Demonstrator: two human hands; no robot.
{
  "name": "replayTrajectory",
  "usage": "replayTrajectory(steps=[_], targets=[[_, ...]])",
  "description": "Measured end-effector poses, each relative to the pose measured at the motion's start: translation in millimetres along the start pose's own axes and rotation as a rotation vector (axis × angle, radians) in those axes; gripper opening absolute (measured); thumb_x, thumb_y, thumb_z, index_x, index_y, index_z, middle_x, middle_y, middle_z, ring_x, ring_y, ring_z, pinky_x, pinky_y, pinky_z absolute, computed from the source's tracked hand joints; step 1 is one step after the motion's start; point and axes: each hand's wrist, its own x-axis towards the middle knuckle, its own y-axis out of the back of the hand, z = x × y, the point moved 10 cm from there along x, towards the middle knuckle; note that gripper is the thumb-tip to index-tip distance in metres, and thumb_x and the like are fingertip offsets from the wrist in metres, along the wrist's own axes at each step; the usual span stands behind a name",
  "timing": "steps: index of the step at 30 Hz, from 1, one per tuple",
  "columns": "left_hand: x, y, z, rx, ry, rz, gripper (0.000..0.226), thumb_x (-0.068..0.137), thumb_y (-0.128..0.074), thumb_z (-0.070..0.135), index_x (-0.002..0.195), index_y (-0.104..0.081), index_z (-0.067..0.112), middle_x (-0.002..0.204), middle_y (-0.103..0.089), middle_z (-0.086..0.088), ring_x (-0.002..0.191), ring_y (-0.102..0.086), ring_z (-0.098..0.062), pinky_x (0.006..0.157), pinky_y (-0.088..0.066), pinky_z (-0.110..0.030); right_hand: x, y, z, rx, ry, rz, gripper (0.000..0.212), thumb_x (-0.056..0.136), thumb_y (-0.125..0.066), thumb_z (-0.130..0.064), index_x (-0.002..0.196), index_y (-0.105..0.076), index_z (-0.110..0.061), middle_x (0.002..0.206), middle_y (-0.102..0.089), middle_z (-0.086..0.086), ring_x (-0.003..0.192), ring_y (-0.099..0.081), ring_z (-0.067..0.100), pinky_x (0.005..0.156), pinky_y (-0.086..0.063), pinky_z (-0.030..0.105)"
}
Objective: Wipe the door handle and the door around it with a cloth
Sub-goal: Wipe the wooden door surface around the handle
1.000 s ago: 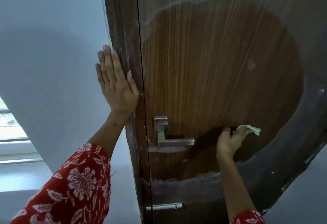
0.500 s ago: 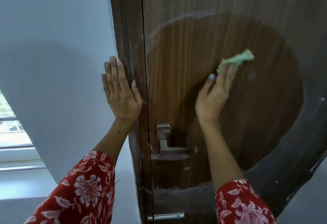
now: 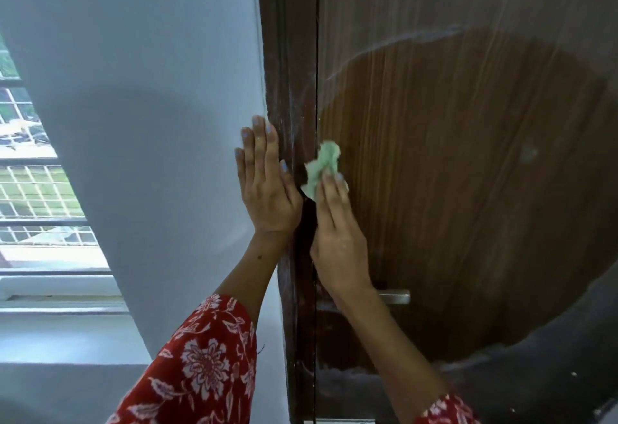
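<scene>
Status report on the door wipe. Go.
Left hand flat against frame. Right hand presses green cloth on door edge. Handle partly hidden by wrist.

Two hands (image 3: 267,189), one green cloth (image 3: 321,169), one door (image 3: 468,189), one handle (image 3: 394,296), one window (image 3: 33,189)

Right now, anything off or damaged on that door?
No damage that I can see. The door has a darker round wiped patch ringed by pale dusty streaks, so the outer area looks uncleaned. The frame beside the left hand is also streaked white. The handle is mostly hidden behind the right hand.
</scene>
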Motion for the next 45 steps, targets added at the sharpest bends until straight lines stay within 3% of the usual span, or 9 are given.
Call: replayTrajectory(steps=[4,10,15,21,27,31,38,41,45], targets=[[-0.6,0.1,-1.4,0.009,-0.014,0.014,0.049,0.095,-0.030,0.013,0.144,-0.029,0.004,0.150,-0.034,-0.020,0.145,-0.013,-0.018,0.121,-0.009,-0.036,-3.9,8.7,21.4,0.021,-0.179,0.076,0.060,0.084,-0.040,0.008,0.141,-0.024,0.005,0.152,-0.018,0.018,0.142,-0.010,0.028,0.107,-0.038,0.040],[0.5,1.7,-4.1,-0.019,-0.008,0.024,0.048,0.093,-0.040,0.006,0.140,-0.034,-0.002,0.146,-0.036,-0.025,0.144,-0.009,-0.013,0.120,-0.010,-0.037,21.1,-10.8,-16.8,0.042,0.072,-0.025,0.046,0.091,-0.032,0.003,0.137,-0.033,0.008,0.147,-0.030,0.021,0.140,-0.018,0.028,0.114,-0.022,0.034],[0.8,5.6,-2.9,-0.077,0.007,0.007,0.054,0.086,-0.037,-0.003,0.140,-0.036,0.000,0.147,-0.037,-0.024,0.143,-0.015,-0.020,0.120,-0.010,-0.039,-56.9,-49.8,-15.5,0.032,-0.020,-0.221,0.053,0.087,-0.041,-0.006,0.138,-0.034,0.004,0.148,-0.029,0.017,0.138,-0.020,0.026,0.103,-0.041,0.038],[-0.2,2.8,-1.2,-0.011,-0.026,0.004,0.051,0.091,-0.036,0.001,0.141,-0.032,0.003,0.147,-0.036,-0.024,0.143,-0.015,-0.021,0.121,-0.008,-0.037,-85.9,-73.2,-14.2,-0.029,-0.211,-0.350,0.084,0.072,-0.074,-0.014,0.140,-0.029,0.005,0.149,-0.027,0.020,0.137,-0.021,0.028,0.107,-0.033,0.036],[-1.4,-2.1,-0.8,0.035,-0.052,-0.004,0.048,0.096,-0.032,0.019,0.142,-0.028,0.005,0.147,-0.036,-0.025,0.142,-0.021,-0.032,0.120,-0.010,-0.038,-96.1,-86.5,-8.3,-0.006,-0.240,-0.384,0.085,0.075,-0.072,-0.013,0.143,-0.024,0.003,0.151,-0.022,0.018,0.139,-0.014,0.026,0.108,-0.029,0.033],[-1.7,-2.6,1.1,0.041,-0.073,-0.009,0.049,0.095,-0.033,0.019,0.140,-0.028,0.002,0.145,-0.037,-0.027,0.141,-0.023,-0.034,0.119,-0.012,-0.040,-167.7,-93.8,7.1,0.009,-0.204,-0.495,0.067,0.078,-0.060,-0.008,0.139,-0.034,0.004,0.148,-0.023,0.016,0.136,-0.025,0.028,0.101,-0.042,0.037],[-0.9,-2.5,2.5,0.062,-0.079,-0.016,0.050,0.093,-0.038,0.016,0.139,-0.031,-0.001,0.144,-0.037,-0.029,0.138,-0.025,-0.038,0.119,-0.011,-0.040,-186.5,-110.3,12.5,-0.021,-0.200,-0.576,0.066,0.081,-0.045,-0.015,0.142,-0.028,0.001,0.152,-0.017,0.014,0.139,-0.019,0.027,0.105,-0.026,0.030],[-0.6,-2.5,2.9,0.064,-0.082,-0.015,0.050,0.093,-0.039,0.017,0.139,-0.031,0.000,0.144,-0.038,-0.028,0.138,-0.025,-0.038,0.119,-0.010,-0.039,-210.3,-114.2,16.1,-0.100,-0.082,-0.691,0.075,0.074,-0.065,-0.010,0.141,-0.031,-0.002,0.151,-0.018,0.014,0.138,-0.023,0.027,0.108,-0.022,0.037],[-0.4,-2.3,2.6,0.061,-0.083,-0.010,0.049,0.094,-0.037,0.018,0.140,-0.029,0.002,0.144,-0.038,-0.027,0.138,-0.026,-0.038,0.119,-0.010,-0.039,-227.8,-101.3,47.1,-0.132,-0.232,-0.669,0.089,0.056,-0.078,-0.004,0.136,-0.039,0.003,0.145,-0.034,0.019,0.132,-0.034,0.030,0.104,-0.031,0.041]])
